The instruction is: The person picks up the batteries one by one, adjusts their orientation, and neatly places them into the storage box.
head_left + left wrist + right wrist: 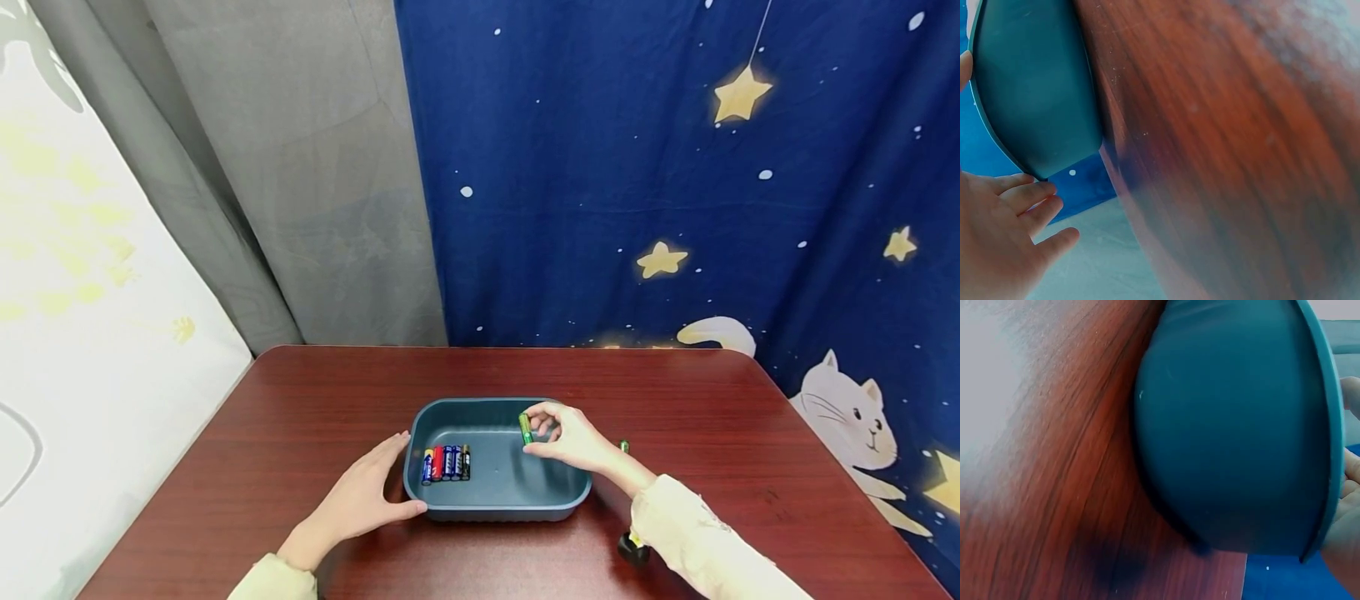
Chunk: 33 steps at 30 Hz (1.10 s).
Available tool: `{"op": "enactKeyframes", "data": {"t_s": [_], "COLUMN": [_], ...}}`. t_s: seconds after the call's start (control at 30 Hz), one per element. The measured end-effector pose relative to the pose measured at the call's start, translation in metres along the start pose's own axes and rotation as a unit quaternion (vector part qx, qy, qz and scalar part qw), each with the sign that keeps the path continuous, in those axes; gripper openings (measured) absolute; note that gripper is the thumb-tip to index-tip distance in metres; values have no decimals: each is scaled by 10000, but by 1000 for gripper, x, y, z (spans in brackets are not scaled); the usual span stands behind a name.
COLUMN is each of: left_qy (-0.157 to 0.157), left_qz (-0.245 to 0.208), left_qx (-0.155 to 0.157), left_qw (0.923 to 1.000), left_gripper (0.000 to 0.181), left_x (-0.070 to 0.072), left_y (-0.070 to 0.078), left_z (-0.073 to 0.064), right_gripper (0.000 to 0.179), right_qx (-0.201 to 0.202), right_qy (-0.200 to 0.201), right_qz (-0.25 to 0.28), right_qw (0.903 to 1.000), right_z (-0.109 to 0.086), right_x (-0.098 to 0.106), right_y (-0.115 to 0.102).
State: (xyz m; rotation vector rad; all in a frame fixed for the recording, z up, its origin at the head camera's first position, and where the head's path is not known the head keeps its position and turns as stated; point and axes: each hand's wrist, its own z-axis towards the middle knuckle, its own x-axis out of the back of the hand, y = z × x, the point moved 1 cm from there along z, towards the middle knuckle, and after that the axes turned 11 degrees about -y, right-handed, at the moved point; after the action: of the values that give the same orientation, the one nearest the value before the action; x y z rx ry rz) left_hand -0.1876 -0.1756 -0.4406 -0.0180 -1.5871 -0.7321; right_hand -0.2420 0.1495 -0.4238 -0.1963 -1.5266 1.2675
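A blue-grey plastic basin [502, 498] stands on the table. Inside it, at the left, several batteries lie side by side, among them a red battery [437, 463] and a dark one [466, 462]. My right hand [566, 435] pinches a green battery [526, 428] between thumb and fingers, over the right half of the basin. The left hand [360, 492] rests at the basin's left end, thumb at the near corner and straight fingers along the rim; the left wrist view shows those fingers [1029, 200] against the outer wall. In the right wrist view the basin's wall mostly hides the right hand [1349, 506].
Another green battery [624, 447] shows behind my right wrist. A small black and yellow object [633, 548] lies on the table, partly under the right sleeve. The dark red wooden table [337, 383] ends at a grey and blue curtain [600, 167].
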Motion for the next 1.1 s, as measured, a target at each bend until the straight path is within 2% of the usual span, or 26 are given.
{"op": "enactKeyframes", "data": {"t_s": [0.33,0.67,1.1], "left_qy": [1,-33,54], "left_qz": [-87,-105,-38], "left_qx": [68,85,-15], "left_qw": [9999,9999,10000], "left_gripper": [94,95,94], "left_x": [0,-1,-1], "left_y": [0,0,-1], "left_z": [0,0,0], "right_gripper": [43,42,41], "right_qx": [-143,-76,-445], "right_qy": [-199,-277,-298], "right_qz": [-53,-287,-602], "right_qw": [9997,9992,9968], "right_z": [11,20,30], "right_x": [-11,-25,-50], "right_y": [-5,-9,-13]}}
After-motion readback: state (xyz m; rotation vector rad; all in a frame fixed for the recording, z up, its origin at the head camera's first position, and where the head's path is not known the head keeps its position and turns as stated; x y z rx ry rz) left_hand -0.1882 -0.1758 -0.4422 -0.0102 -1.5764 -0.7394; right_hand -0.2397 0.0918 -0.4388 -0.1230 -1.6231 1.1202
